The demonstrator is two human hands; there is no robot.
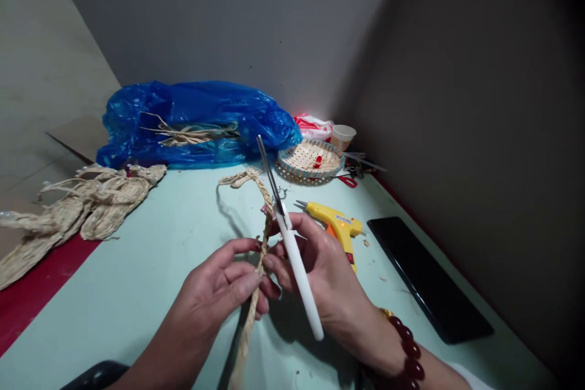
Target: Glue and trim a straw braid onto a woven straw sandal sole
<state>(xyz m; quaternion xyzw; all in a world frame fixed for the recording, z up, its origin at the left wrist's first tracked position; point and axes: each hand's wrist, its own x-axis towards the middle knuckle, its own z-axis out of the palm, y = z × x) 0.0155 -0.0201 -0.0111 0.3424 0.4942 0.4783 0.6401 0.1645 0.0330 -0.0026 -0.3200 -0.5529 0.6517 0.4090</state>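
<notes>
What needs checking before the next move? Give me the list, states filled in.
1. Braid steadied by the left hand: ok, pinched between thumb and fingers.
2. Right hand at the braid: ok, its fingertips are beside the left hand's.
3. Scissors set down: not ok, carried in the right hand.
4. Glue gun clear of the braid: ok, it lies apart, beyond the right hand.
5. Glue gun hot: cannot tell.
6. Braid's near end: cannot tell, it runs blurred toward the bottom edge.

A tan braided cord stretched lengthwise, its far end bending leftward. White-handled scissors slanted just beside it, seen nearly edge-on, metal blades pointing away.
</notes>
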